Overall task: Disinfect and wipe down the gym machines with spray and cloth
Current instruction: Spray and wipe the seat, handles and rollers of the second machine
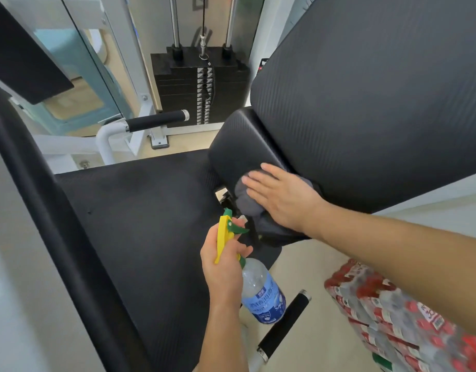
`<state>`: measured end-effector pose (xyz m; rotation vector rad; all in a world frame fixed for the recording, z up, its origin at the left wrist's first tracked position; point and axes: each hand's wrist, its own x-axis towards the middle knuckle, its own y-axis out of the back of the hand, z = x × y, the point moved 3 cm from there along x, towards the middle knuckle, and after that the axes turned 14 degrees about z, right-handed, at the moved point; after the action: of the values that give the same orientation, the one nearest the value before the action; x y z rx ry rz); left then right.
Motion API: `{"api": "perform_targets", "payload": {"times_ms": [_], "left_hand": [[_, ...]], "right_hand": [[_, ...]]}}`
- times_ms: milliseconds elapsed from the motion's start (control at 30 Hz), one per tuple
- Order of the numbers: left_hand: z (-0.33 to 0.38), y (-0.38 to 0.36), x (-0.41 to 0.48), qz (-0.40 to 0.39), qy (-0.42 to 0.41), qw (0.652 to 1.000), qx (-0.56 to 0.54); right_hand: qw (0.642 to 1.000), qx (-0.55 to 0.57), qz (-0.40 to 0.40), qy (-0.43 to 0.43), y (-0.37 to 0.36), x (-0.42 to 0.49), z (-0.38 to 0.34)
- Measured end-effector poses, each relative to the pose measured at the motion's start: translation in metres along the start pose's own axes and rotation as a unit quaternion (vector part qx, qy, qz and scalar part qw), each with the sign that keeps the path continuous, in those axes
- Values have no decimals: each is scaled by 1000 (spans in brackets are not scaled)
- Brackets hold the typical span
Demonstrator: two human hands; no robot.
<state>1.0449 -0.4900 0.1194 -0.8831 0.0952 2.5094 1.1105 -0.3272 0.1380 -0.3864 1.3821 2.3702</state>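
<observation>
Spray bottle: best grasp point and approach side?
Grip the spray bottle at its narrow neck under the yellow-green head, as the left hand does now. Come from behind the head, opposite the green trigger, so fingers wrap onto it. The clear body below is wider and smooth, likely a poorer hold.

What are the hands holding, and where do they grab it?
The left hand grips the spray bottle at its neck, below the trigger. The right hand holds nothing; it presses flat on the grey cloth.
</observation>
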Motion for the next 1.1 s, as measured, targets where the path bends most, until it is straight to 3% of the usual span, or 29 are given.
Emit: {"api": "perform_targets", "payload": {"times_ms": [233, 400, 600, 767, 900, 1100], "left_hand": [[1, 11, 29, 1, -25, 999, -20], [4, 15, 37, 8, -36, 999, -38], [0, 12, 25, 8, -19, 999, -32], [2, 11, 14, -2, -16, 999, -40], [2, 9, 12, -15, -6, 999, -39], [1, 8, 27, -1, -21, 1000, -11]], "right_hand": [[986, 32, 59, -154, 21, 126, 63], [991, -30, 85, -96, 0, 123, 25], [1000, 12, 5, -25, -36, 23, -53], [998, 40, -49, 14, -18, -40, -54], [997, 65, -4, -34, 3, -31, -9], [990, 24, 57, -130, 27, 69, 56]]}}
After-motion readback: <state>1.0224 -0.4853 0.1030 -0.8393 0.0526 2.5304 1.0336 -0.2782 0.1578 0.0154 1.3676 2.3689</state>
